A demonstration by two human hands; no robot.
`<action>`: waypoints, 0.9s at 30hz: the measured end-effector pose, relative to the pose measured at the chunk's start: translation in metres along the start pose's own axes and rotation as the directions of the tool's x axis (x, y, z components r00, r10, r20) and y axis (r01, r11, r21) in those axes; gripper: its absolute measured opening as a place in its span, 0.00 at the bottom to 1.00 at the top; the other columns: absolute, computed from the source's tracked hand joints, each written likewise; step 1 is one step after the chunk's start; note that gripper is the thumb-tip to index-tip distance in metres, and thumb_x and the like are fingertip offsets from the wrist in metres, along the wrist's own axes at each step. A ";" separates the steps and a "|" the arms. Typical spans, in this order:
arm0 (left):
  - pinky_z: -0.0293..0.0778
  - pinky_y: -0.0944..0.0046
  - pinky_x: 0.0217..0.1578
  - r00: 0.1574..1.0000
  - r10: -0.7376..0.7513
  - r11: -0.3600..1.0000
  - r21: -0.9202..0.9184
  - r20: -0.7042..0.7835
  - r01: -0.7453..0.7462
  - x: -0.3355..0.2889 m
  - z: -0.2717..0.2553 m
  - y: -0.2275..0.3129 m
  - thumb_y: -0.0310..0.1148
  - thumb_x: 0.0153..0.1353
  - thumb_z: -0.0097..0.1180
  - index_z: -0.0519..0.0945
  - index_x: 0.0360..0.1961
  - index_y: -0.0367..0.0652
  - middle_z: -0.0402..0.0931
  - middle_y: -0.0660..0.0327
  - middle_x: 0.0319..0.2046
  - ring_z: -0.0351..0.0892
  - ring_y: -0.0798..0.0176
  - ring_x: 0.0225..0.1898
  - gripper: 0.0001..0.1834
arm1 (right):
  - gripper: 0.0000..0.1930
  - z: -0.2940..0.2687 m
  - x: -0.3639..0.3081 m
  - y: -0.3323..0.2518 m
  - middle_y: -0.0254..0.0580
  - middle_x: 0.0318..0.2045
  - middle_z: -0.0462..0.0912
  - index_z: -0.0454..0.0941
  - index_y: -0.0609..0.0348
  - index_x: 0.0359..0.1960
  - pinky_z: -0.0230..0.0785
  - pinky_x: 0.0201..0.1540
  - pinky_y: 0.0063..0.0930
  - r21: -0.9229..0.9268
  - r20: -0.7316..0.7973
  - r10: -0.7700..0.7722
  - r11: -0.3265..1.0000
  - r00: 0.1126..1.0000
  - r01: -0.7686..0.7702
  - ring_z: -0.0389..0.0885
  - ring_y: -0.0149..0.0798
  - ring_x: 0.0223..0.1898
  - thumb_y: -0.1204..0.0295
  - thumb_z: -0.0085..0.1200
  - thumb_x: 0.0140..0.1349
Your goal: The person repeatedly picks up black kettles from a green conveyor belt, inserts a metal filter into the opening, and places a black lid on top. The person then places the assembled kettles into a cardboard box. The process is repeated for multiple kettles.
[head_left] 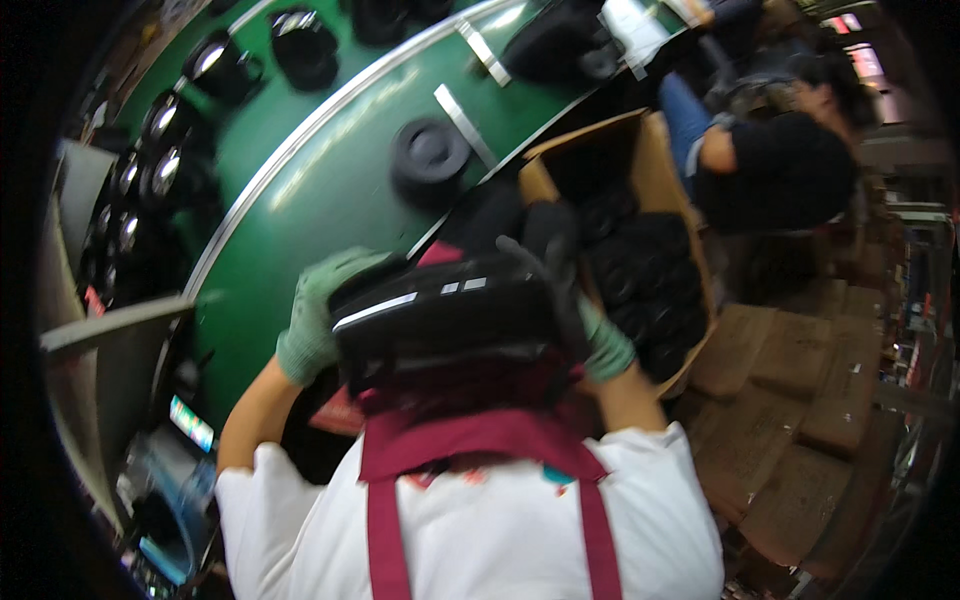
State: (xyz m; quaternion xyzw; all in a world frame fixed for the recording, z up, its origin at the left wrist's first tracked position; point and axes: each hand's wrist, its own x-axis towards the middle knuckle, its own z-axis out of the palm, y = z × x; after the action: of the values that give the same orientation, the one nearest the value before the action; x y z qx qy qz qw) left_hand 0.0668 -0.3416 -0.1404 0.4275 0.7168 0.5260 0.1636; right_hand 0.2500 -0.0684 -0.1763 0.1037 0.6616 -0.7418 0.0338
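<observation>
Close in front of my chest is a large, glossy black, rounded shell-like piece [450, 320], held level between both hands. Its exact kind is hard to make out. My left hand [325, 305], in a pale green glove, is closed on its left end, with the fingertips partly hidden behind it. At the opposite end my right hand [590, 330] grips it, in a glove with a pale green cuff and dark fingers. A dark round piece with a raised ring [430, 155] lies beyond on the green work surface [310, 200].
To the right stands an open cardboard box [690, 225] with several black pieces inside. Stacked brown cartons [790, 400] lie farther right. Several glossy black domes [170, 175] line the far left. A metal rail [290, 150] curves across the green surface. Another person [780, 170] sits beyond the box.
</observation>
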 end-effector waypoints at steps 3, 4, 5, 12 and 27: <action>0.77 0.60 0.56 0.918 -0.383 0.735 -0.567 0.106 0.372 0.002 0.015 -0.007 0.33 0.57 0.65 0.83 0.54 0.33 0.85 0.56 0.51 0.84 0.62 0.49 0.24 | 0.34 0.014 0.011 -0.023 0.45 0.75 0.62 0.54 0.61 0.77 0.54 0.75 0.38 0.155 -0.201 -0.327 0.920 0.923 0.359 0.65 0.40 0.72 0.55 0.43 0.78; 0.76 0.61 0.57 0.845 -0.516 0.610 -0.633 0.138 0.476 0.001 0.020 -0.012 0.32 0.59 0.64 0.83 0.53 0.32 0.85 0.58 0.52 0.83 0.65 0.50 0.22 | 0.33 0.017 0.012 -0.028 0.45 0.75 0.63 0.54 0.62 0.77 0.56 0.75 0.38 0.180 -0.244 -0.419 0.867 0.874 0.466 0.66 0.39 0.72 0.56 0.42 0.78; 0.77 0.61 0.56 0.860 -0.506 0.649 -0.625 0.070 0.432 -0.002 0.022 -0.018 0.32 0.58 0.64 0.83 0.54 0.33 0.85 0.56 0.49 0.84 0.62 0.49 0.23 | 0.32 0.016 0.014 -0.029 0.44 0.74 0.63 0.55 0.62 0.77 0.57 0.74 0.38 0.209 -0.168 -0.449 0.854 0.878 0.477 0.68 0.39 0.71 0.56 0.41 0.79; 0.78 0.62 0.55 0.927 -0.356 0.800 -0.474 0.118 0.368 -0.012 0.014 -0.034 0.30 0.57 0.64 0.83 0.54 0.31 0.86 0.56 0.50 0.83 0.66 0.49 0.23 | 0.28 0.002 0.019 0.007 0.42 0.66 0.71 0.64 0.62 0.72 0.58 0.73 0.31 -0.089 -0.189 -0.113 0.991 0.975 0.098 0.71 0.36 0.66 0.56 0.39 0.80; 0.75 0.59 0.58 0.949 -0.297 0.831 -0.462 0.100 0.309 -0.003 0.013 -0.012 0.33 0.57 0.67 0.82 0.54 0.34 0.84 0.58 0.51 0.82 0.64 0.50 0.23 | 0.34 0.012 -0.003 -0.035 0.47 0.70 0.68 0.61 0.61 0.73 0.60 0.72 0.36 0.020 -0.250 -0.216 0.973 0.944 0.228 0.69 0.43 0.68 0.52 0.51 0.74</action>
State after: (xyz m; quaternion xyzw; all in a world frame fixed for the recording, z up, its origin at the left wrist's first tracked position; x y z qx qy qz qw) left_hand 0.0725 -0.3367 -0.1570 0.2621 0.6237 0.6465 0.3525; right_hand 0.2448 -0.0766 -0.1405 0.1204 0.6501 -0.7381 -0.1349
